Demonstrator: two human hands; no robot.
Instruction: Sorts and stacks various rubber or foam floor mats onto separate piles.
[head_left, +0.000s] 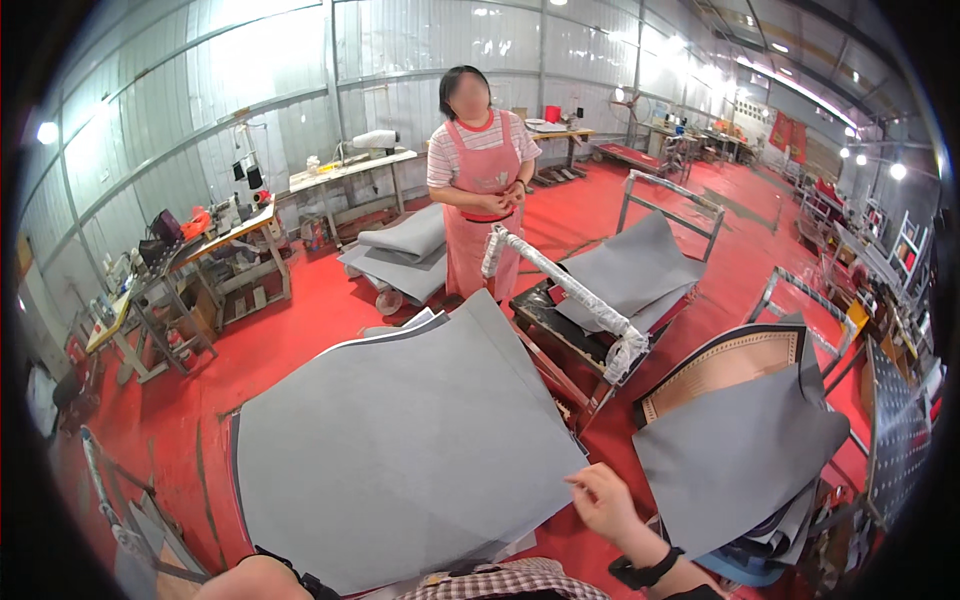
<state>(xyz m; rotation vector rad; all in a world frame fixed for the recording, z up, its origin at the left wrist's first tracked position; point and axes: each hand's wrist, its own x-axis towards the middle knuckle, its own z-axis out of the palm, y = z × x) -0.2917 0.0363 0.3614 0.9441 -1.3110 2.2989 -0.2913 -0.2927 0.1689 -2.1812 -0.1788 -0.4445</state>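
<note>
A large grey fabric sheet (400, 440) lies spread on top of a stack in front of me. My right hand (602, 500), a black watch on its wrist, pinches the sheet's right corner. Of my left arm only the forearm with a black band (265, 578) shows at the lower edge; the hand itself is out of view. A second pile of grey sheets (740, 445) rests to my right over a tan patterned board (725, 365).
A person in a pink apron (480, 180) stands facing me beyond the stack. A cart with a wrapped white rail (570, 290) holds more grey sheets. Workbenches (215, 250) with clutter line the left wall. The floor (300, 310) is red.
</note>
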